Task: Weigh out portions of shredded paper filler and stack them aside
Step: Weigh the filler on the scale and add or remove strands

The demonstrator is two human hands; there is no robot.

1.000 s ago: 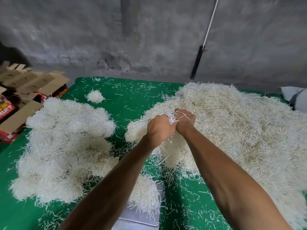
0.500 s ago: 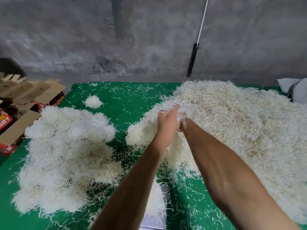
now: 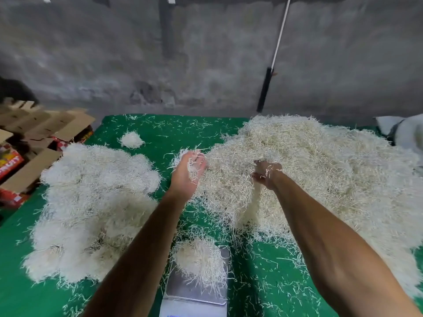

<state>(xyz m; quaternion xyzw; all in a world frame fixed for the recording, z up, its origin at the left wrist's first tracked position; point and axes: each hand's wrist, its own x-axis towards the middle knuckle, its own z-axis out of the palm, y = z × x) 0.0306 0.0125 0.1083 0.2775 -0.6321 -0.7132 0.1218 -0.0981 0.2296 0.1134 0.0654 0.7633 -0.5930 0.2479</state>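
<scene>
A large heap of shredded paper filler covers the right half of the green table. My left hand hovers at the heap's left edge, palm up, holding a tuft of shreds. My right hand rests in the heap, fingers curled with loose strands clinging to it. A silver scale sits near the front edge with a small clump of shreds on its pan. Stacked portions form a white pile on the left.
A small separate tuft lies at the back of the green table. Open cardboard boxes stand off the left side. A grey wall with a black-handled pole is behind. A white sack sits at the far right.
My hands were pressed together on one bunch in the heap. They have pulled apart, the left moving left with a tuft, the right staying in the heap. The scale has come more into view.
</scene>
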